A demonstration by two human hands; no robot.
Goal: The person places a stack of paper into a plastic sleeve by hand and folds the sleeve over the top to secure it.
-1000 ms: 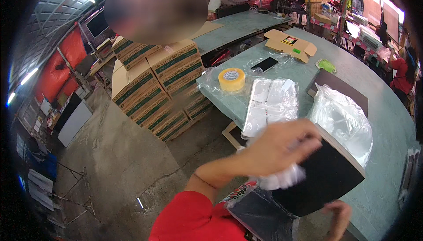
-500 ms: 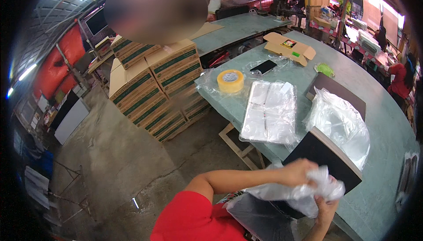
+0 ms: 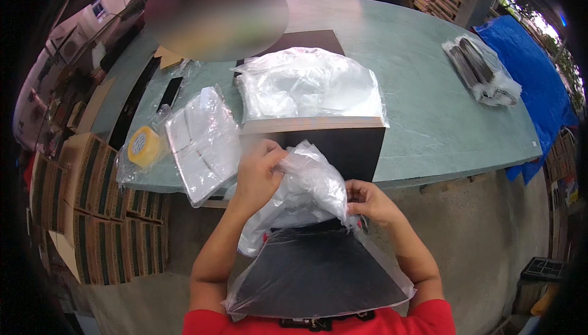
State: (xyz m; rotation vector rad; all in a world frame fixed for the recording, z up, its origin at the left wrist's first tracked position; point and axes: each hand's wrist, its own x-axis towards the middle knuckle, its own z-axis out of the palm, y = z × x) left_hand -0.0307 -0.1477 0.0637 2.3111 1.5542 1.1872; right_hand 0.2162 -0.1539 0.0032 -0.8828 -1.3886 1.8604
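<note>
A black-faced stack [image 3: 361, 151] with a layered brown edge sits at the near side of the tabletop [image 3: 429, 145], and just nearer than this stack a crumpled clear bag [image 3: 312, 178] hangs between the two hands. The left hand [image 3: 258, 172] pinches the bag's upper part between thumb and fingers, in front of the stack's left portion; the right hand [image 3: 372, 202] curls its fingers at the bag's right edge, below the stack's right corner, though whether they are closed on the film I cannot tell. As for how far things stand, one dark flat panel [image 3: 312, 267], nearest the person and below the stack, is already covered in clear film, whereas the stack's visible black face is bare. The bag at the hands looks bunched rather than spread flat, with no board visibly inside it, so its opening out appears not yet done. Behind the stack, against its brown edge, lies a loose heap of clear plastic [image 3: 306, 87], with a dark brown board [image 3: 321, 41] partly under it. Left of the stack are a flat clear packet [image 3: 202, 142] and, farther out, a yellow tape roll [image 3: 144, 146]; well right of the stack rests a plastic-wrapped bundle [image 3: 481, 71]
</note>
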